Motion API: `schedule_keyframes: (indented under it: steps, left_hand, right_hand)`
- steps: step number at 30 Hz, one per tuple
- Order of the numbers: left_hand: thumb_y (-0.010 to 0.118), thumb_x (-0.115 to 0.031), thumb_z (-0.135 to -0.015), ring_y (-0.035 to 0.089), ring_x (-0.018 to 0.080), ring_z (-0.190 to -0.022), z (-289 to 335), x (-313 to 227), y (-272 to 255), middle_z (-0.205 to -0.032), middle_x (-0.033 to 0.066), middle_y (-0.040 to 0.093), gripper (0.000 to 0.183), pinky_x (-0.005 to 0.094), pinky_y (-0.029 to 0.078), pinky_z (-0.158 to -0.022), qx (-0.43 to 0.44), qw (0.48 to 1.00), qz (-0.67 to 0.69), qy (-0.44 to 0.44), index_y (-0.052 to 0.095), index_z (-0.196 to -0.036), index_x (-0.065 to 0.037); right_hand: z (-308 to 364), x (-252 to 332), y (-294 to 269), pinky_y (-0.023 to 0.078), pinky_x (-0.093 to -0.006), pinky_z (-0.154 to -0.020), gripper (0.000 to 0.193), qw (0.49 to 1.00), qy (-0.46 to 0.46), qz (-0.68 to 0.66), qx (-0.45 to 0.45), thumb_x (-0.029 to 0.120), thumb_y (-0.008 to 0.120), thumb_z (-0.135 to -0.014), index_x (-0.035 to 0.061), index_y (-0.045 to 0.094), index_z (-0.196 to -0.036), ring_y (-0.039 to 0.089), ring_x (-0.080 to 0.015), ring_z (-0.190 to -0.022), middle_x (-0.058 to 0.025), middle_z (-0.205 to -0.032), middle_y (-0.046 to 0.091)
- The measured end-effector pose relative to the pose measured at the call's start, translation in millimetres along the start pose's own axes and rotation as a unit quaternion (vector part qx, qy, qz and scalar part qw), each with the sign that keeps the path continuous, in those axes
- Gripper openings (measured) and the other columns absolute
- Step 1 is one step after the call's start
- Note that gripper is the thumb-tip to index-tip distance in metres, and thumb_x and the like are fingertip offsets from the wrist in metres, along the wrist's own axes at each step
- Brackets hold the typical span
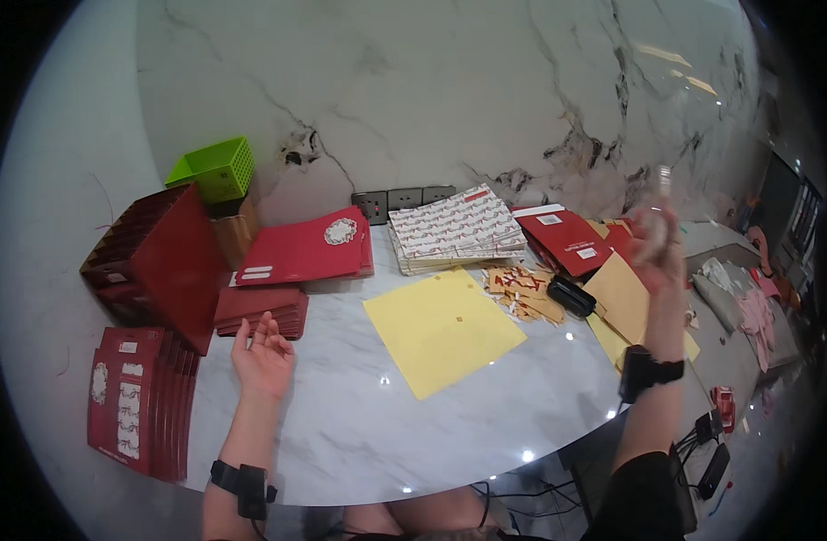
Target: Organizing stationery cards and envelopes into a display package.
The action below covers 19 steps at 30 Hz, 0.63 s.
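Observation:
My left hand rests palm up at the near edge of a stack of small dark red cards, its fingers loosely curled and apart with nothing in them. Raised over the right side of the table, my right hand is smeared by motion. A small, pale, shiny upright thing sticks up from its fingers; its kind is too blurred to make out. A yellow sheet lies flat between my hands, with a few tiny brown bits on it. Below the raised hand are tan envelopes and a black oblong object.
Large red folders and patterned white sheets are stacked along the wall, with a red packet beside them. Small tan pieces lie scattered. Red boxes and a green basket stand left. Cables hang below the table.

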<state>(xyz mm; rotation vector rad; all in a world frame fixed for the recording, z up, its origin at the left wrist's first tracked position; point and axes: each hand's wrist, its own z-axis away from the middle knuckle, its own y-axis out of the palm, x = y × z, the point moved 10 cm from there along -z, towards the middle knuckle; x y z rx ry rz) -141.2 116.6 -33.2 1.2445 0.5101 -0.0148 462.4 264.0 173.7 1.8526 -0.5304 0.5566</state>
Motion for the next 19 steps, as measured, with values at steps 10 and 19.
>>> schedule_keyframes:
  steps: [10, 19]
  left_hand:
    - [0.042, -0.04, -0.103, 0.045, 0.037, -0.131, 49, 81, 73, -0.146, 0.0157, 0.043, 0.052, 0.0585, 0.039, -0.107, 0.257, 0.935, -0.149, -0.196, 0.037, -0.146, -0.011]
    - [0.015, -0.055, -0.104, 0.047, 0.0311, -0.132, 55, 65, 94, -0.149, 0.0114, 0.04, 0.061, 0.0571, 0.043, -0.105, 0.273, 0.935, -0.19, -0.122, 0.023, -0.152, -0.019]
  right_hand:
    - [11, -331, 138, 0.051, -0.0303, -0.085, 0.073, 0.911, 0.198, 0.343, 0.117, 0.028, 0.082, -0.078, -0.0043, 0.044, -0.131, 0.061, -0.0168, -0.1, -0.0124, -0.115, 0.06]
    - [77, -398, 209, 0.038, -0.0465, -0.108, 0.096, 0.881, 0.259, 0.27, 0.291, 0.032, 0.074, -0.085, 0.0084, 0.013, -0.155, 0.04, -0.0297, -0.137, -0.0199, -0.144, 0.039]
